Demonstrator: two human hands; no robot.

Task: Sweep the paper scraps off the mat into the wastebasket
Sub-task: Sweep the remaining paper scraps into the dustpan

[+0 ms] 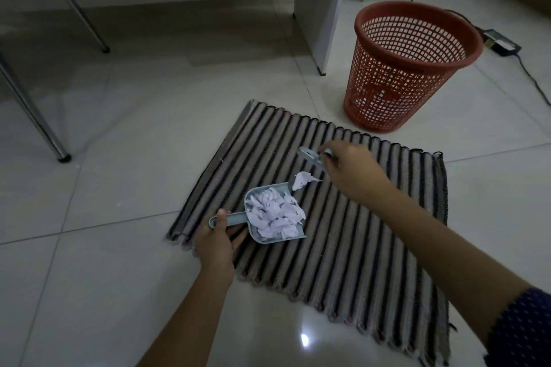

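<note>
Your left hand (216, 240) grips the handle of a small pale-blue dustpan (268, 211) resting on the striped mat (372, 247); the pan is heaped with white paper scraps (275, 214). One loose scrap (302, 179) lies just beyond the pan's open edge. Your right hand (351, 171) holds a small blue brush (311, 157) above the mat. A red mesh wastebasket (402, 74) stands upright on the tiled floor (104, 277), near the mat's far corner.
</note>
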